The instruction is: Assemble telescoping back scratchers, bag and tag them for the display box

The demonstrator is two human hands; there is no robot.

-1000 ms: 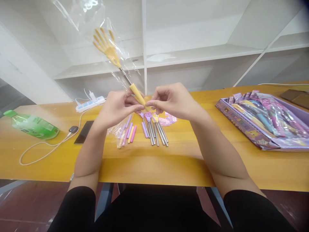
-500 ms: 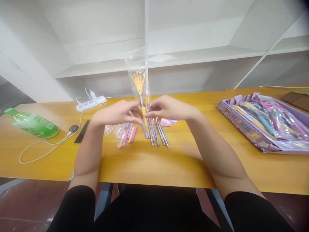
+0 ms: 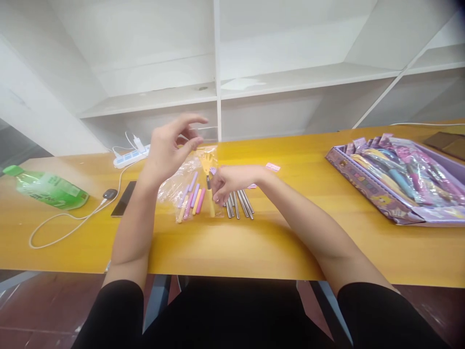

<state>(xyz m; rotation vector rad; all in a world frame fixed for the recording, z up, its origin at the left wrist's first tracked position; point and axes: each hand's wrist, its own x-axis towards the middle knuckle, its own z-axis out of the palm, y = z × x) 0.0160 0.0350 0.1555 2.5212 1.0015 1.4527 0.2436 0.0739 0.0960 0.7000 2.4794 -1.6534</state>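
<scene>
A yellow hand-shaped back scratcher [image 3: 207, 164] in a clear bag lies on the table, its handle toward me. My right hand [image 3: 228, 183] is at its right side with fingers bent together; what they hold, if anything, is too small to tell. Raised above the table, my left hand [image 3: 176, 145] has thumb and fingers apart and nothing between them. Several pink, purple and yellow sticks [image 3: 196, 201] lie left of the scratcher, beside crumpled clear plastic [image 3: 170, 186]. Several metal tubes [image 3: 244, 204] lie to its right. A small purple hand-shaped piece [image 3: 212, 170] shows by my right fingers.
A purple display box [image 3: 370, 186] of bagged items stands at the right. On the left are a green bottle [image 3: 49, 188], a white cable [image 3: 54, 242], a black phone [image 3: 124, 198] and a power strip [image 3: 131, 157]. A pink card [image 3: 272, 167] lies behind the tubes.
The bagged yellow scratcher has gone from between both hands down onto the table. My left hand has let go and lifted up and left, while my right hand has moved lower.
</scene>
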